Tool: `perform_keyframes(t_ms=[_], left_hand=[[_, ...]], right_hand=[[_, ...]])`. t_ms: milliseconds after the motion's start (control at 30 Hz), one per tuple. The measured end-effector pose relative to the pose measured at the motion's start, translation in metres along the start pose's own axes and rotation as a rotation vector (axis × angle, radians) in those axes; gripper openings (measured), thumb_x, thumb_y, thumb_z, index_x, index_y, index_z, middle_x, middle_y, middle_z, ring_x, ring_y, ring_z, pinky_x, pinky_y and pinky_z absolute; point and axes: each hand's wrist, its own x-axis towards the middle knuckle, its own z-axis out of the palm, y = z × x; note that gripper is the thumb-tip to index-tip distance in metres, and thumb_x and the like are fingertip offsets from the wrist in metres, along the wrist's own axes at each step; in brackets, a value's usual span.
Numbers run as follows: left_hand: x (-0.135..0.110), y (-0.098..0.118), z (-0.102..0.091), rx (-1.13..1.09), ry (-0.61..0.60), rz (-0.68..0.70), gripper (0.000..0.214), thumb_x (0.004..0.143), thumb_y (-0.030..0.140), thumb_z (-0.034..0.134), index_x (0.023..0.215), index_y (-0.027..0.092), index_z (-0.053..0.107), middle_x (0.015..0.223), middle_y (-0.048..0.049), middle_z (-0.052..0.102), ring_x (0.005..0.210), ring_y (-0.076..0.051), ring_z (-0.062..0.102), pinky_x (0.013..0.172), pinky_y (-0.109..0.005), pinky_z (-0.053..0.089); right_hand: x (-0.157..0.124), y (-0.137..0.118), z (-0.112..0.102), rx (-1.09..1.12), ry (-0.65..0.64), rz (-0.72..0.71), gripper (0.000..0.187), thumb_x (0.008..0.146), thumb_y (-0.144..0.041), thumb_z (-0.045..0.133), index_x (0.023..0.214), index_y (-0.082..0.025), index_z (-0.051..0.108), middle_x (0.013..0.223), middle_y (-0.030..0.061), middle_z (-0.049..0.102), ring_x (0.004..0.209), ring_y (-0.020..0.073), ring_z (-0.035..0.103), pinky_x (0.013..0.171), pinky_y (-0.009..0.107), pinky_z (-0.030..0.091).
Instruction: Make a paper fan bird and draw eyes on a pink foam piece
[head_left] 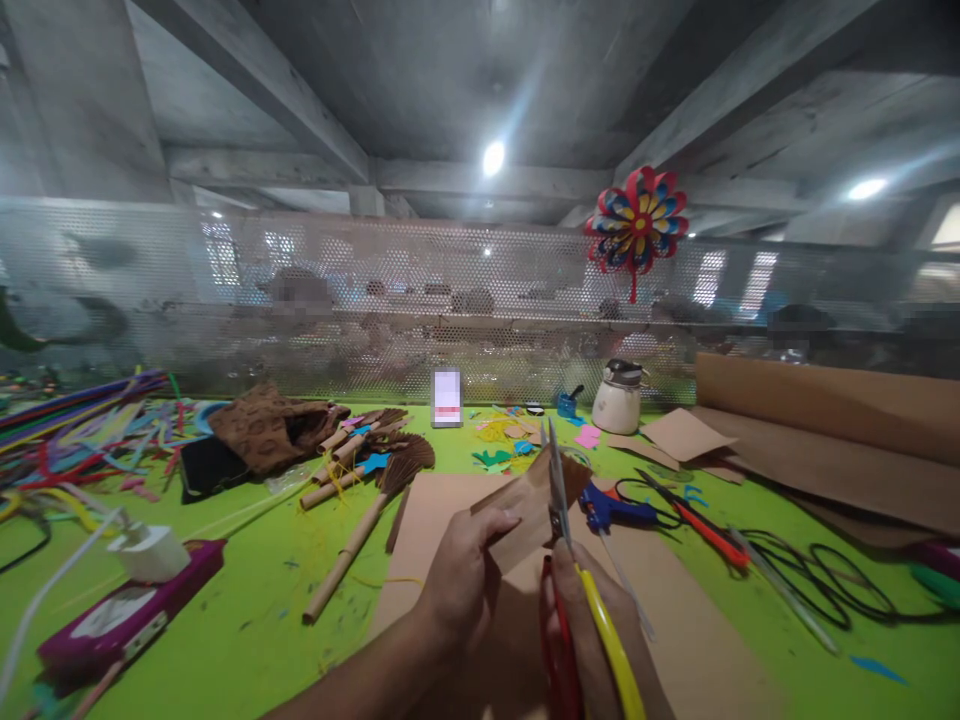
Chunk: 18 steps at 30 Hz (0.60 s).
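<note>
My left hand (469, 570) pinches a small piece of brown paper (529, 510) by its near edge, fingers closed on it. My right hand (592, 625) grips scissors (559, 490) with red and yellow handles, blades pointing up and away. The blades meet the right side of the brown paper piece. Both hands hover over a larger brown paper sheet (435, 520) lying on the green table (262, 590).
A blue glue gun (619, 512) with black cable lies right of the scissors. Paper palm-tree crafts (375, 470), coloured strips (82, 425), a charger (150, 553), a white pot (619, 400), and brown cardboard sheets (825, 430) surround the work area. A paper pinwheel (637, 225) hangs on the mesh screen.
</note>
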Motion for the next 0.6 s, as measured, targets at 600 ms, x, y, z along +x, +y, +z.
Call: perform_keyframes(t_ms=[600], left_hand=[[-0.001, 0.003, 0.003, 0.006, 0.042, -0.008, 0.018, 0.062, 0.018, 0.063, 0.072, 0.007, 0.073, 0.072, -0.009, 0.07, 0.073, -0.023, 0.065, 0.076, -0.031, 0.048]], right_hand=[[0.012, 0.007, -0.002, -0.004, 0.064, 0.018, 0.052, 0.068, -0.068, 0.063, 0.07, -0.017, 0.057, 0.045, -0.0059, 0.042, 0.038, 0.008, 0.039, 0.034, 0.02, 0.032]])
